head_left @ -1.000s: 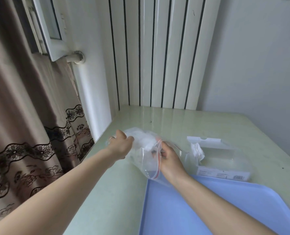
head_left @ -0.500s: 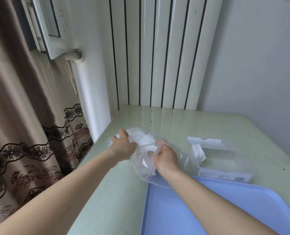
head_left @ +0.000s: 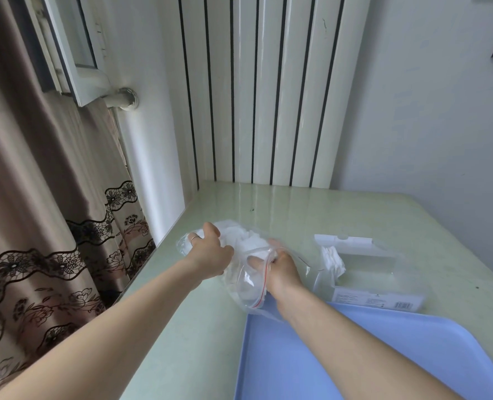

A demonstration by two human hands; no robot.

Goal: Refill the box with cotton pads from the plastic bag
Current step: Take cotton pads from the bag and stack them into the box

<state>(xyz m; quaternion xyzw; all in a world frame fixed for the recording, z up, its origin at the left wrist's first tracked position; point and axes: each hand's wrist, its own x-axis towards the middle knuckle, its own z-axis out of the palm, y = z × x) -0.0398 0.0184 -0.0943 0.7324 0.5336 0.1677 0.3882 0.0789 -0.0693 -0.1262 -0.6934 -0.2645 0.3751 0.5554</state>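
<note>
**Hand's in the bag now, pads next**

The plastic bag (head_left: 248, 267) is lying on the surface (head_left: 297, 209), its red-striped mouth facing you and overhanging the corner of the blue tray (head_left: 355, 356). The cotton pads (head_left: 245, 241) are bunched at the far end. A second ago your right hand (head_left: 279, 269) was only at the zip edge; now the mouth is pulled wider and your fingers are inside the opening, closer to the pads. So I'd say the opening part is basically done and you're at the grab-a-bunch step.

Your left hand (head_left: 210, 249) is clamped over the far end of the bag, fingers curled around the plastic and pads, pinning it so it doesn't slide. Your right hand is curled too, with the red edge of the bag running across it. It looks like it's holding that edge, but I can't tell if it has any pads yet.

The box (head_left: 369, 272) sits just right of the bag, lid open, with only a few pads at its left end, so there's lots of room to fill.
</note>
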